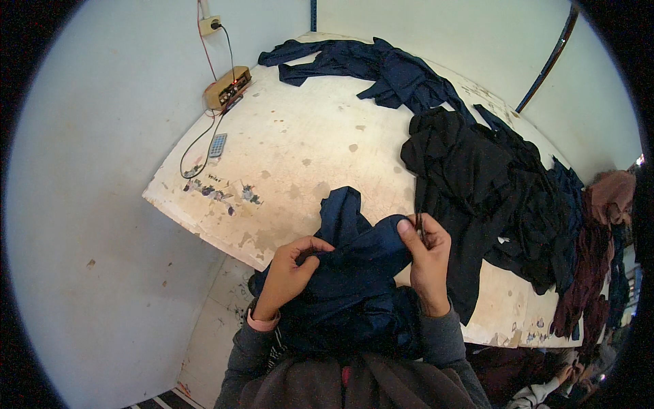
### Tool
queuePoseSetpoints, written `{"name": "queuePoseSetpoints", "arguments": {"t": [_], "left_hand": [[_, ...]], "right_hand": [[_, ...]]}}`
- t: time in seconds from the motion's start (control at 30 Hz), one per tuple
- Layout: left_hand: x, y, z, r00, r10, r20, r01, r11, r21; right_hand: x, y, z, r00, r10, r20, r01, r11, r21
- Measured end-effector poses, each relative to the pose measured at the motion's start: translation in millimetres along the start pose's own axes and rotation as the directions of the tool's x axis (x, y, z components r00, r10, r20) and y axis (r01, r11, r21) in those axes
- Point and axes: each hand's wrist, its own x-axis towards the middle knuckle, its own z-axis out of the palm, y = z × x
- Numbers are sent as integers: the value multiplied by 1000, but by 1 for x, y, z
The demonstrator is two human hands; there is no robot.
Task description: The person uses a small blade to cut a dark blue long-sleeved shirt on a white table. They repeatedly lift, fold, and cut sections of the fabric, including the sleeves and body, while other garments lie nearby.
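Observation:
A navy blue garment (340,273) is gathered in front of my body, its upper part lying over the near edge of the table. My left hand (289,273) is closed, pinching the cloth between thumb and fingers. At the garment's right side, my right hand (428,262) grips the fabric with the thumb on top. A thin dark tool (419,223) shows between the fingers of that hand; its kind is hard to make out. The lower folds of the garment hang over my lap.
A pale, stained table (327,136) spreads ahead. Black garments (470,177) are heaped to the right, navy garments (388,68) along the far edge. A brown radio-like box (230,87) with a cable and a remote control (218,145) sit far left. Maroon cloth (582,279) hangs right.

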Motion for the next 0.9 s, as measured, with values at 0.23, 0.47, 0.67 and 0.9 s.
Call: {"name": "queuePoseSetpoints", "arguments": {"t": [0.23, 0.47, 0.67, 0.9], "left_hand": [[0, -12, 9, 982, -44, 183, 175, 568, -804], [-5, 16, 14, 979, -61, 193, 196, 516, -834], [-8, 17, 17, 981, -102, 165, 193, 602, -774], [6, 11, -12, 993, 94, 74, -49, 884, -466]], "right_hand": [[10, 43, -6, 990, 135, 31, -136, 990, 26], [1, 56, 4, 968, 226, 107, -229, 973, 14], [2, 65, -1, 972, 202, 123, -200, 979, -32], [-2, 58, -1, 948, 302, 100, -317, 920, 230]]}}
